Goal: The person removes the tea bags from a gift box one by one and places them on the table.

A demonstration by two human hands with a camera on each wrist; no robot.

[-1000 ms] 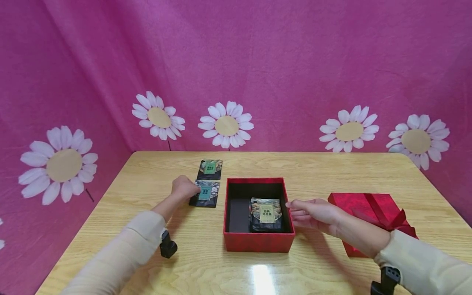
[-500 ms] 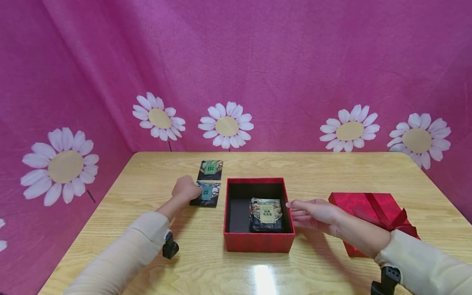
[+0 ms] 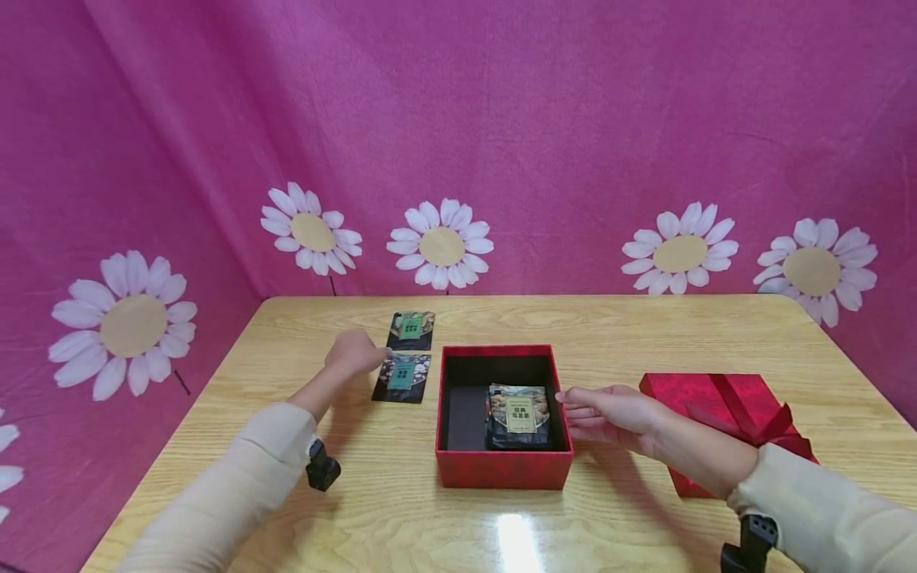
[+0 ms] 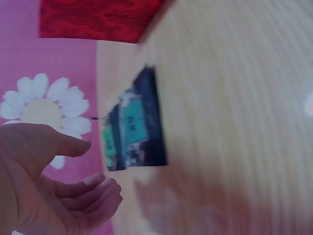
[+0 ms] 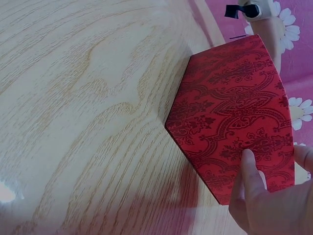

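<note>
A black tea packet with a teal label [image 3: 403,377] lies flat on the table, and a similar one with a green label [image 3: 411,330] lies just behind it. My left hand [image 3: 353,352] hovers at their left; in the left wrist view this hand [image 4: 63,181] has a gap between thumb and loosely bent fingers and holds nothing. A red gift box [image 3: 501,471] stands uncovered, with tea packets [image 3: 519,418] labelled in yellow-green in its right half. My right hand [image 3: 616,414] holds the box's right wall, thumb at the rim and fingers against the outside [image 5: 269,200].
The red box lid [image 3: 716,398] with its ribbon bow [image 3: 770,430] lies on the table to the right, partly behind my right forearm. A pink curtain with white flowers [image 3: 440,245] hangs along the table's [image 3: 609,334] back edge.
My left hand has come off the teal-labelled packet and drawn back slightly left and away, uncovering it. My right hand and the box stay where they were.
</note>
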